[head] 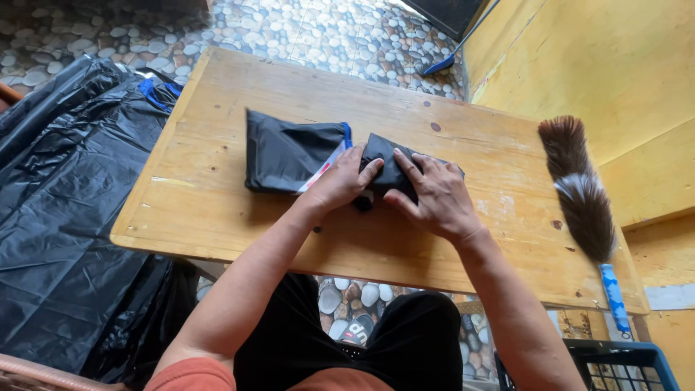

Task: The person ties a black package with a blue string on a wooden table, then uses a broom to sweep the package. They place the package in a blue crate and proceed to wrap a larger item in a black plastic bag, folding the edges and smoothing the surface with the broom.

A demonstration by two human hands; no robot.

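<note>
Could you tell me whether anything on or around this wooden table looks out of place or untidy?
Little stands out. Both hands, left hand and right hand, press a small folded black bag beside a neat folded stack. The feather duster lies with its blue handle poking past the table edge, and loose black plastic sheets sprawl on the floor.

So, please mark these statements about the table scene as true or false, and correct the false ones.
1. Both hands rest on a small black folded bundle. True: the left hand and the right hand press on it.
2. A larger black folded bag lies to the right of the hands. False: it lies to their left.
3. A feather duster lies near the right end of the wooden table. True.
4. The duster has a red handle. False: the handle is blue.
5. Black plastic sheeting lies on the floor left of the table. True.
</note>
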